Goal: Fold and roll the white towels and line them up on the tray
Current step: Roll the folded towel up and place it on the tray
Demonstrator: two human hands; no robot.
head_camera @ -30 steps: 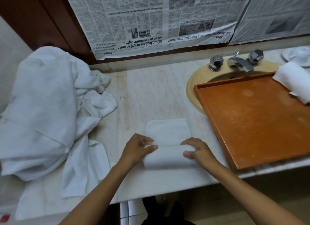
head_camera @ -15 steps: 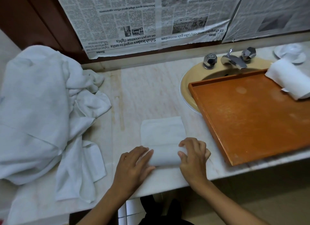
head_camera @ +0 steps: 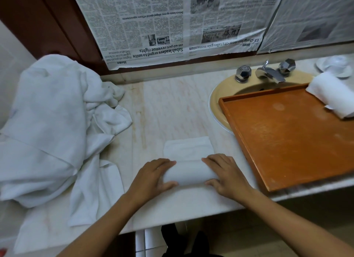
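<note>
Gripping the half-rolled towel (head_camera: 189, 173), left hand (head_camera: 153, 177) and right hand (head_camera: 228, 177) hide its ends.

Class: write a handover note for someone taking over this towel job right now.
The left hand and right hand each grip an end of the half-rolled towel on the counter, its far part lying flat.
The tray sits over the sink, right; one rolled towel on its far corner.
Done: one roll placed. Left: finish this roll, place it beside the first, then work through the towel pile at left.
</note>
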